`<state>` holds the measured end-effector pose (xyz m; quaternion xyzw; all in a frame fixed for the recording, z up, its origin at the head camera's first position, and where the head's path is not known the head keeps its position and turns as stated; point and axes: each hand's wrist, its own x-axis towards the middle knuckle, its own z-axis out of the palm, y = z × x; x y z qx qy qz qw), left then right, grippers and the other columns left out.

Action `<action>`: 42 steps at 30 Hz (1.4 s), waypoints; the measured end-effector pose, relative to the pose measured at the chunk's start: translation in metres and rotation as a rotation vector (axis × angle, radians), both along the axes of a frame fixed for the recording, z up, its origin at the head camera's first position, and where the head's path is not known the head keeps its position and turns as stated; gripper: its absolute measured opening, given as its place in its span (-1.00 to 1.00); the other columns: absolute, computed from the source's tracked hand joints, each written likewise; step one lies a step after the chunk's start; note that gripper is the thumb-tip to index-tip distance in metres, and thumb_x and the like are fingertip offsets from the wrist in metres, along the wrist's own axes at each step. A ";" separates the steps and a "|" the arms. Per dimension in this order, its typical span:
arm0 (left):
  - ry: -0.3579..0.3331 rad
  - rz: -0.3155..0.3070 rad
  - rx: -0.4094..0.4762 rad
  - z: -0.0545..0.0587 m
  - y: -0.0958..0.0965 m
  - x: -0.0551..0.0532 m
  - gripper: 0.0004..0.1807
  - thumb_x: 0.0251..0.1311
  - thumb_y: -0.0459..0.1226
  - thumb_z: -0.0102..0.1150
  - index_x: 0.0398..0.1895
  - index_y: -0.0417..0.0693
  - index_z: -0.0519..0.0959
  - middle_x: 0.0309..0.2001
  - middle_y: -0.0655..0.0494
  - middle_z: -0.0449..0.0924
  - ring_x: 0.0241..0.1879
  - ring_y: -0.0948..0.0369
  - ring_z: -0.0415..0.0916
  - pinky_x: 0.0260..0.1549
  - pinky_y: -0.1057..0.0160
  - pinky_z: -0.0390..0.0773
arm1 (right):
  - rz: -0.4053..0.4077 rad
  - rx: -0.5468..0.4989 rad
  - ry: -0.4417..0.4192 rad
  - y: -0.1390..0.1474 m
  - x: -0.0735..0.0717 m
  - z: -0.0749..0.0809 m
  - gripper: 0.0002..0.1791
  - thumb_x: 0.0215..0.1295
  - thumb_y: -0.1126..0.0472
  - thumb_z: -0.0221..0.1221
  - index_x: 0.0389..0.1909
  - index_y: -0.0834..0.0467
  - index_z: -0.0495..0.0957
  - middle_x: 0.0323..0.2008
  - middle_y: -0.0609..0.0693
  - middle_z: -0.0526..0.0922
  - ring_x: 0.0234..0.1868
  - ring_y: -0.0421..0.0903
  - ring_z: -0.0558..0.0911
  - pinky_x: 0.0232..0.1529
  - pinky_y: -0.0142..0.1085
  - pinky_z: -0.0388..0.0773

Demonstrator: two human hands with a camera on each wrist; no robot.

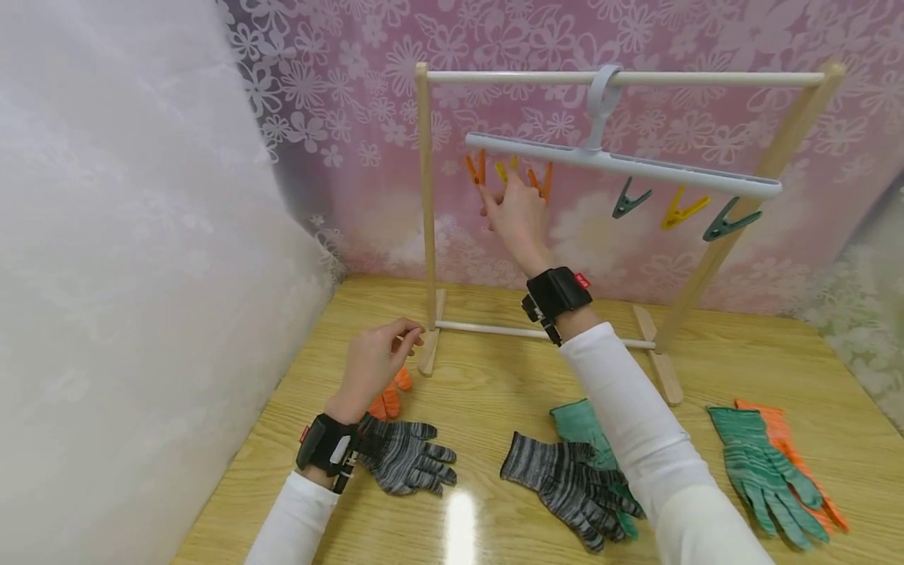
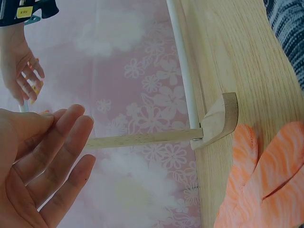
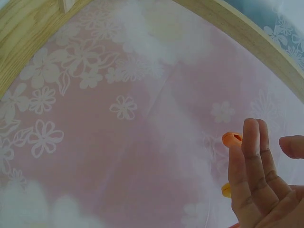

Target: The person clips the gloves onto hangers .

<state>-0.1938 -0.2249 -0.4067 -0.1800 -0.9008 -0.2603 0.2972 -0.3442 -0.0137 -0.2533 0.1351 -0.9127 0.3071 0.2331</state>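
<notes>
My right hand [image 1: 519, 216] is raised to the left end of a pale blue clip hanger [image 1: 537, 147], among an orange clip [image 1: 482, 166], a yellow clip [image 1: 501, 173] and a second orange clip [image 1: 545, 180]. In the right wrist view its fingers [image 3: 254, 166] are extended and apart from the thumb, overlapping an orange clip [image 3: 231, 138] and a yellow clip [image 3: 226, 190]. Low by the rack's left foot hovers my left hand [image 1: 377, 357], its fingers loosely bent with nothing between them. An orange glove [image 2: 266, 175] lies beneath it.
The hanger hooks over a wooden rack's top bar [image 1: 706, 79]. Green clips [image 1: 625, 205] and a yellow clip [image 1: 678, 212] hang at its right. On the table [image 1: 487, 392] lie grey striped gloves [image 1: 410, 459], a green glove [image 1: 579, 424] partly covered, and another green glove [image 1: 759, 467] over an orange one [image 1: 777, 428].
</notes>
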 end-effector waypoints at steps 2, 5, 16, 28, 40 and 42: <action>-0.005 0.003 0.000 0.000 0.001 0.000 -0.86 0.42 -0.24 0.22 -0.12 0.00 0.74 -0.39 0.17 0.77 -0.54 0.29 0.67 -0.62 0.32 0.57 | 0.000 -0.006 -0.016 0.003 0.000 -0.001 -0.33 0.55 -0.07 0.09 0.55 0.08 0.20 -0.35 -0.04 0.80 -0.50 -0.07 0.73 -0.25 -0.06 0.63; -0.014 0.004 0.002 0.000 0.002 -0.001 -0.86 0.43 -0.22 0.22 -0.13 0.00 0.75 -0.39 0.17 0.77 -0.54 0.29 0.67 -0.63 0.33 0.55 | 0.006 -0.019 -0.037 0.007 0.001 -0.003 -0.28 0.56 -0.06 0.07 0.60 0.10 0.11 -0.34 -0.03 0.80 -0.51 -0.07 0.73 -0.35 -0.14 0.59; -0.029 -0.001 0.013 -0.002 0.004 -0.001 -0.87 0.41 -0.25 0.24 -0.12 0.01 0.74 -0.38 0.18 0.77 -0.52 0.31 0.66 -0.58 0.30 0.61 | -0.030 -0.003 -0.016 0.019 0.004 -0.011 -0.27 0.56 -0.08 0.06 0.60 0.08 0.10 -0.40 -0.03 0.79 -0.53 -0.06 0.69 -0.49 -0.18 0.46; -0.036 -0.020 0.033 0.001 0.013 -0.002 -0.86 0.39 -0.28 0.25 -0.09 -0.08 0.73 -0.36 0.12 0.77 -0.52 0.26 0.68 -0.57 0.29 0.63 | 0.050 -0.056 0.039 0.024 0.017 -0.014 -0.41 0.54 -0.02 0.10 0.50 0.06 0.31 -0.36 -0.04 0.79 -0.53 -0.10 0.70 -0.60 -0.29 0.31; -0.027 -0.028 0.018 -0.001 0.020 -0.002 -0.86 0.39 -0.28 0.25 -0.09 -0.08 0.73 -0.38 0.13 0.77 -0.53 0.27 0.67 -0.59 0.31 0.61 | 0.172 -0.074 0.093 0.012 0.023 -0.007 -0.48 0.57 0.02 0.09 0.44 0.07 0.39 -0.32 -0.02 0.79 -0.52 -0.10 0.72 -0.59 -0.33 0.38; -0.023 -0.028 -0.002 -0.003 0.020 0.000 -0.85 0.39 -0.27 0.26 -0.09 -0.08 0.73 -0.38 0.13 0.77 -0.53 0.28 0.67 -0.61 0.33 0.57 | 0.165 -0.060 0.065 0.004 0.023 -0.003 -0.45 0.57 0.01 0.08 0.47 0.09 0.34 -0.34 -0.04 0.79 -0.53 -0.11 0.71 -0.62 -0.34 0.36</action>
